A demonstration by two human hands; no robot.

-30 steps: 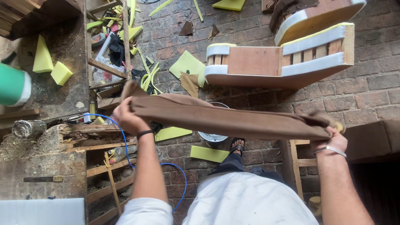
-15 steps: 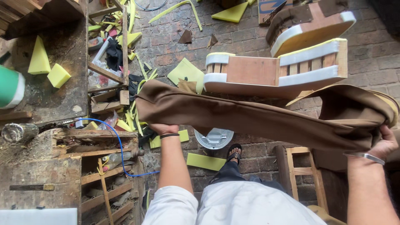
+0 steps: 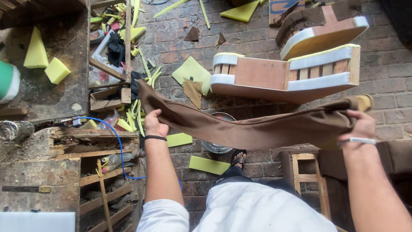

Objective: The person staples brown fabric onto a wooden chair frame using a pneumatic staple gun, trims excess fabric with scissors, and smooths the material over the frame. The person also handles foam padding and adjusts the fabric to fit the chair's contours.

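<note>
A long strip of brown fabric hangs stretched between both hands above a brick floor. My left hand grips its left end, a black band on the wrist. My right hand grips the right end, with a white band on that wrist. The fabric sags a little in the middle. Beyond it on the floor lie two wooden seat frames padded with white and yellow foam.
A worn workbench stands at the left with yellow foam wedges and a green-and-white roll. A blue hose loops beside wooden crates. Yellow foam scraps litter the bricks. A small wooden stool stands at lower right.
The fabric has shifted: my right hand has come back into view holding its end, my left hand has moved slightly left, and the strip now sags lower across the floor.
</note>
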